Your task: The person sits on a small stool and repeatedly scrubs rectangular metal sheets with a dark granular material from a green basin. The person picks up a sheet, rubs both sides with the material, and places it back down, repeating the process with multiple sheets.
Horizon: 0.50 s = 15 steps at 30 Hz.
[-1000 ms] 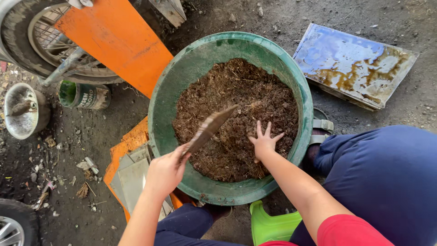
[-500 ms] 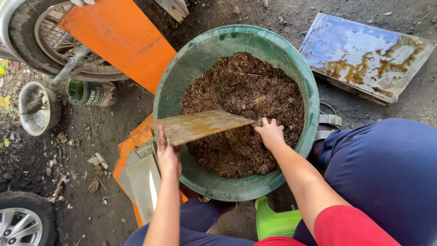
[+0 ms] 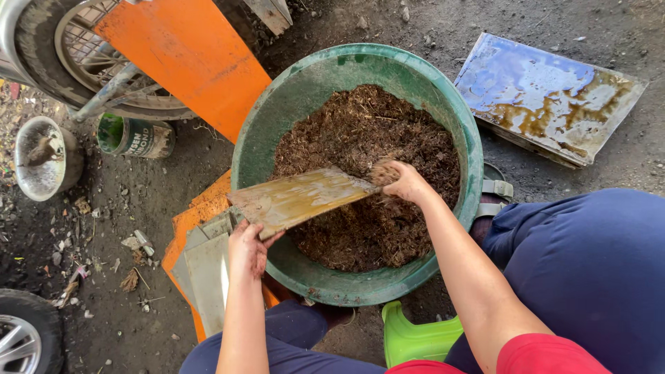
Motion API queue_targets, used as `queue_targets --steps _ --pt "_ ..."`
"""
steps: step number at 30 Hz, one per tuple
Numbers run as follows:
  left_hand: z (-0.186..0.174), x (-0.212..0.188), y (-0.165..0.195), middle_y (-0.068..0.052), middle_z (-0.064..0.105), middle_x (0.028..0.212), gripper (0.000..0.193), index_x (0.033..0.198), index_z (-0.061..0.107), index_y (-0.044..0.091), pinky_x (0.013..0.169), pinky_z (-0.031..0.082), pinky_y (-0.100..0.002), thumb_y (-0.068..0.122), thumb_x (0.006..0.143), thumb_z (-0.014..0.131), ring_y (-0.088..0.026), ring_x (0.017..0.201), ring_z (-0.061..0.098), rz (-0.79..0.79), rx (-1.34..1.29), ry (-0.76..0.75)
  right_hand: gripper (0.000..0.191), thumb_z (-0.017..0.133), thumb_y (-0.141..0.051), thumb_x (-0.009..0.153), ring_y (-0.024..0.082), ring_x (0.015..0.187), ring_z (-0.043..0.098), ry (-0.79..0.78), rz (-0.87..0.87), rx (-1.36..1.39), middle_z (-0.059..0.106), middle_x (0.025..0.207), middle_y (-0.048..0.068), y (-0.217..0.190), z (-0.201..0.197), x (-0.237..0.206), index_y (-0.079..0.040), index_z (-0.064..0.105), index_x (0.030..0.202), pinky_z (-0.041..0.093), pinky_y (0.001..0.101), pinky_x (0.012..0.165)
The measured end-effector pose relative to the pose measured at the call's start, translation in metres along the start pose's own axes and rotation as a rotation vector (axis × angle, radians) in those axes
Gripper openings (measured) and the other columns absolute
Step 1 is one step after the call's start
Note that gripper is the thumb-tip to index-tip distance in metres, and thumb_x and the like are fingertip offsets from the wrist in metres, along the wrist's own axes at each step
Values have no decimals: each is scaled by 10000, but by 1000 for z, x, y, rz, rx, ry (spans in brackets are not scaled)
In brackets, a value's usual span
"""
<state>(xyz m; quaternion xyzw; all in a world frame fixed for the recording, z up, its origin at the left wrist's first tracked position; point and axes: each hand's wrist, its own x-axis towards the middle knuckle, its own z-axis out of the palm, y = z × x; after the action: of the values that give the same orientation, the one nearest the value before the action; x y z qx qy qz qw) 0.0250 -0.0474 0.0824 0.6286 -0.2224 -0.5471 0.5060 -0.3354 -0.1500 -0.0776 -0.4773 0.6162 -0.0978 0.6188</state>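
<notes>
fingers of the left hand point(image 3: 248, 251) grip the near end of a flat board point(image 3: 299, 199) laid across the green tub point(image 3: 277, 118), while the right hand point(image 3: 400, 180) seems cupped, scraping brown mulch point(image 3: 374, 131) off its far end; the board looks nearly clean.

Hidden or cut off:
- Left hand point(image 3: 247, 251): fingertips tucked under wooden board point(image 3: 303, 199), grip unseen.
- Right hand point(image 3: 400, 180): fingers closed over a clump of brown mix point(image 3: 367, 138), contents indistinct.
- Green basin point(image 3: 277, 118): near rim partly covered by board and forearms; base out of sight.
- Green stool point(image 3: 414, 337): mostly concealed by legs.
- Wheel point(image 3: 48, 34): cropped by top and left edges.
- Tyre point(image 3: 24, 332): cropped at bottom-left corner.
- Sandal point(image 3: 495, 190): only straps showing behind basin.
- Small bucket point(image 3: 43, 156): contents too murky to identify.
</notes>
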Motion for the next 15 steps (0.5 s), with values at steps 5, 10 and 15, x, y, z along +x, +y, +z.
queue_targets --steps 5,10,15 --pt "6 -70 37 -144 613 1350 591 1474 420 -1 856 614 -530 -7 883 439 -325 1117 679 38 150 -33 968 888 -195 696 293 1415 479 -136 -240 -13 426 1598 105 -62 -12 -38 -208 407 1536 419 461 1153" --pt "17 -72 22 -144 631 1334 629 1472 445 25 781 614 -498 -6 844 456 -317 1086 699 -122 194 6 819 872 -202 663 316 1401 458 -125 -311 -57 367 1591 109 -135 16 -102 -256 572 1423 485 437 1130" --pt "30 -36 -35 -300 441 1454 719 1684 391 109 977 307 -643 220 992 553 -564 1266 282 -215 437 132 566 809 -422 797 469 1388 385 43 -470 -174 280 1563 249 -144 94 -149 -237 648 1307 411 550 1114"
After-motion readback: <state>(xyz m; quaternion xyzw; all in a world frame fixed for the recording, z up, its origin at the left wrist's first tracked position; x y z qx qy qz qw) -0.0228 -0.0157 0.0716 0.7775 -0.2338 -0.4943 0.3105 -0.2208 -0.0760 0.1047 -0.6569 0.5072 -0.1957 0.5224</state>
